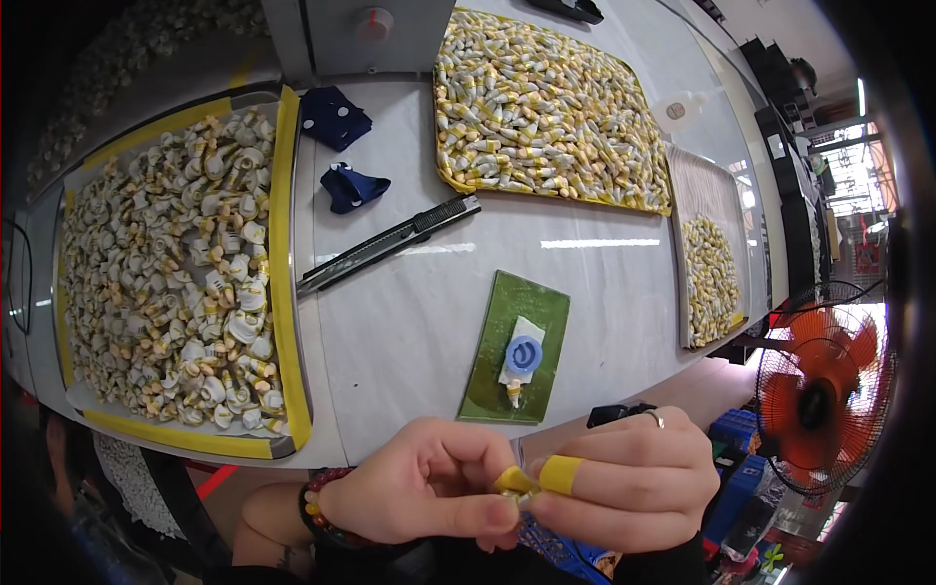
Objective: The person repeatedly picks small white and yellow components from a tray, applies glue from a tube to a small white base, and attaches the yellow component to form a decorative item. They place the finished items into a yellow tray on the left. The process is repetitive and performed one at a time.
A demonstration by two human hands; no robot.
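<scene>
My left hand (419, 483) and my right hand (624, 478) meet at the near edge of the table, fingertips pinched together. Between them is a small whitish piece (520, 495), mostly hidden by the fingers; both hands grip it. Yellow tape is wrapped round a finger of each hand. Just beyond the hands lies a green rectangular board (534, 304). On it rests a white wrapped piece with a narrow yellowish tip (514, 392), and a blue round cap-like thing (524, 355) sits on top of that piece.
At left stands a yellow-edged tray (290, 244) of loosely curled white pieces. Another tray (556, 202) beyond the board is filled with slim white-and-yellow pieces; a third tray (704, 180) is at right. A box cutter (390, 239) and dark blue cloths (336, 117) lie between. An orange fan (819, 390) stands right.
</scene>
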